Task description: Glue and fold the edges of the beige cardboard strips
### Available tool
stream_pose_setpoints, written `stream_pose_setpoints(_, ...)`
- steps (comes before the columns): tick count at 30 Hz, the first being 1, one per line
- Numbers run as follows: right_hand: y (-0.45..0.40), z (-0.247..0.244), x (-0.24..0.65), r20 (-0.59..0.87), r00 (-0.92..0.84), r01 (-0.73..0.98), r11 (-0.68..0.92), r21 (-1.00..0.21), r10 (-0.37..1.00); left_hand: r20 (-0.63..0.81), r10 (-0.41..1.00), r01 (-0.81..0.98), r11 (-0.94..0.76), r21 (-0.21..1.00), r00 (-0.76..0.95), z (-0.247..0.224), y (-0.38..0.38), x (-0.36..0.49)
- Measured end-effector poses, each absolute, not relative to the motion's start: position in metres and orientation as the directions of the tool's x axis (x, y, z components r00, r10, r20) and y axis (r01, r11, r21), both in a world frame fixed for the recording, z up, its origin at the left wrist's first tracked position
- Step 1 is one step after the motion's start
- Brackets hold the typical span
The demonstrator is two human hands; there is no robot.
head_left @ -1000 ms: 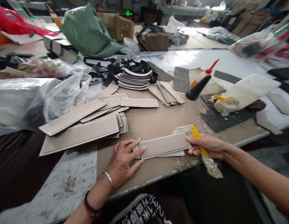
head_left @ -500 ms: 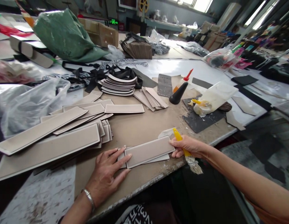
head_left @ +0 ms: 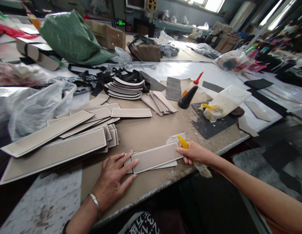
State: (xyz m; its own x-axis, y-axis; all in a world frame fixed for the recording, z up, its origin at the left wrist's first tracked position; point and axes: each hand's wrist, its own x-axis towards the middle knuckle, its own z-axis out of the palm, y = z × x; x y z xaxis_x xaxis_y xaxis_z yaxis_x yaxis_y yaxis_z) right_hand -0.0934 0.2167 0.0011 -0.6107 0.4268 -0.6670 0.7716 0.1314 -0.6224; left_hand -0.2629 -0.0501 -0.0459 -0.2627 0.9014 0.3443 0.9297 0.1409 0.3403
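A beige, dark-edged rectangular panel (head_left: 157, 157) lies near the table's front edge, on top of another panel (head_left: 165, 165) that shows below and at its left end. My left hand (head_left: 114, 174) is open, fingers spread, with the fingertips resting on the left end of these panels. At the other end, my right hand (head_left: 193, 152) is closed around a yellow-handled paintbrush (head_left: 182, 142), its bristles pointing down past the table edge. The thumb and finger of that hand also touch the top panel's right corner. A whitish scrap (head_left: 175, 137) lies just behind it.
Loose stacks of long panels (head_left: 58, 152) lie at left, with curved pieces (head_left: 125, 88) and smaller strips (head_left: 163, 102) behind. A black cone (head_left: 187, 97), a red-tipped bottle (head_left: 198, 79) and a tilted white glue container (head_left: 226, 100) with a yellow-handled tool stand at right.
The brush has turned in my right hand; its handle leans further left and the bristles are more hidden behind the fingers. My left hand stays on the panels. The view has shifted slightly.
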Motion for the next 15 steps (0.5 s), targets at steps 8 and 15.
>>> stream_pose_setpoints(8, 0.216, -0.005, -0.092, -0.642, -0.601, 0.787, 0.210, -0.581, 0.475, 0.286, 0.900, 0.889, 0.194, 0.415, -0.329, -0.039, -0.050, -0.257)
stream_pose_setpoints(15, 0.214, -0.005, -0.092, -0.606, -0.620, 0.774, 0.261, -0.577, 0.498, 0.205, 0.889, 0.875, 0.320, 0.364, -0.410, -0.034, -0.055, -0.245)
